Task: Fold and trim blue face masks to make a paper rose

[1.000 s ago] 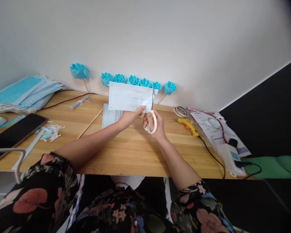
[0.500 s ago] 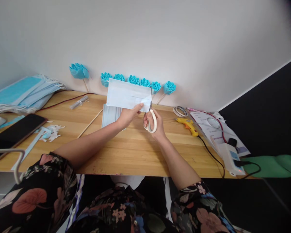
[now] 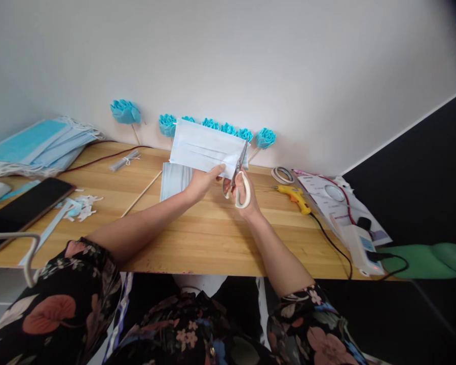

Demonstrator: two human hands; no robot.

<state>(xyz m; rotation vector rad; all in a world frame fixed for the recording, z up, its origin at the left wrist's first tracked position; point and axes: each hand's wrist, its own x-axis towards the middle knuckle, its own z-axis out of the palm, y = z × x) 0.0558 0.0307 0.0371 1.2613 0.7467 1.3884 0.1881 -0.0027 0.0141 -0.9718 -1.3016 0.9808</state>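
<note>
My left hand [image 3: 202, 182] pinches the lower edge of a pale blue face mask [image 3: 205, 147] and holds it up above the wooden table [image 3: 197, 233]. White-handled scissors [image 3: 240, 177] are gripped in my right hand [image 3: 243, 198], fingers through the loops. Their blades are slightly apart and point up at the mask's right edge. Another mask [image 3: 174, 180] lies flat on the table under my left hand.
Blue fabric roses [image 3: 266, 137] on sticks lean on the wall. A mask stack [image 3: 38, 144] and a phone [image 3: 21, 210] lie left, with white scraps [image 3: 81, 205] and a wooden stick [image 3: 141, 193]. A yellow glue gun [image 3: 295, 195], tape rolls [image 3: 283, 174] and a power strip [image 3: 361, 246] sit right.
The mask has tilted, its right end lower. The scissors have swung from upright to leaning right, with the blades opened onto the mask's right edge.
</note>
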